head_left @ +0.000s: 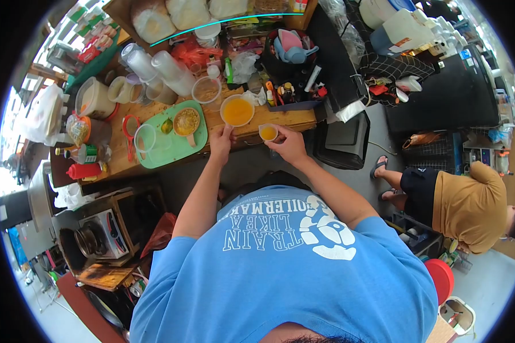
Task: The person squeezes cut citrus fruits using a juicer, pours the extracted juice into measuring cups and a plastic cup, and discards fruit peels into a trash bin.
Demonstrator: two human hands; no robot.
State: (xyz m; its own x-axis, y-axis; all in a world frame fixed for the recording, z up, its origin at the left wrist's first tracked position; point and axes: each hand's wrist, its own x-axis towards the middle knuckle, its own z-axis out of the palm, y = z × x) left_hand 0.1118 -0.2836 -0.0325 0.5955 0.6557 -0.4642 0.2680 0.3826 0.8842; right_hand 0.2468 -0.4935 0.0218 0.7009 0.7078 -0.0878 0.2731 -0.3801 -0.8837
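A round white bowl (237, 110) of orange liquid is at the front part of the wooden table. My left hand (221, 143) is closed at its near edge; the part inside my fingers is hidden. My right hand (290, 146) grips a small cup (268, 133) with orange liquid in it, just in front of the table edge. Left of the bowl lies a green tray (154, 161). On it are a handled cup of yellowish grainy food (186, 122), a green citrus fruit (166, 126) and a clear round container (145, 138).
Stacked clear plastic cups (173, 74) and tubs (94, 98) crowd the table's back left. A red-rimmed strainer (131, 126) lies left of the tray. A dark bin (342, 140) stands at the right. Another person (469, 203) bends over farther right.
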